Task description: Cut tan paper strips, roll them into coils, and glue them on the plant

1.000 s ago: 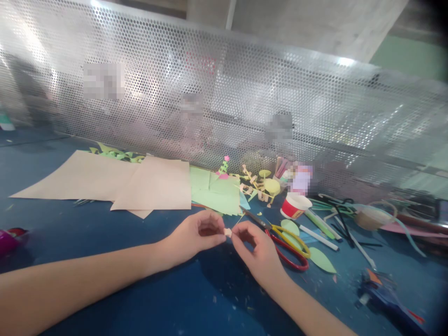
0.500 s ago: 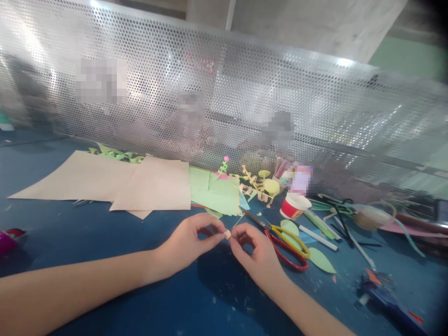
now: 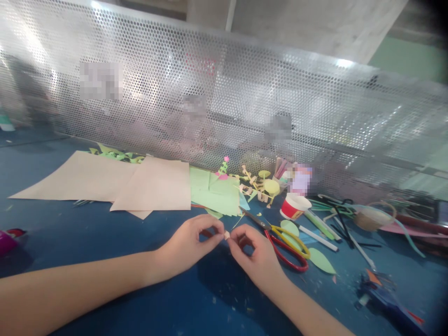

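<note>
My left hand and my right hand meet over the blue table, fingertips pinched together on a tiny beige paper piece. Both hands are closed in a pinch on it. Just right of my right hand lie scissors with yellow and red handles, blades pointing up-left. Green paper leaves lie beside the scissors.
Beige paper sheets and light green sheets lie behind my hands. A red-and-white cup, pens, paper scraps and a blue glue gun sit to the right. A perforated metal screen walls off the back; people show blurred behind it.
My hands have stayed joined on the paper piece, the fingers shifting slightly around it. Nothing else has moved.
</note>
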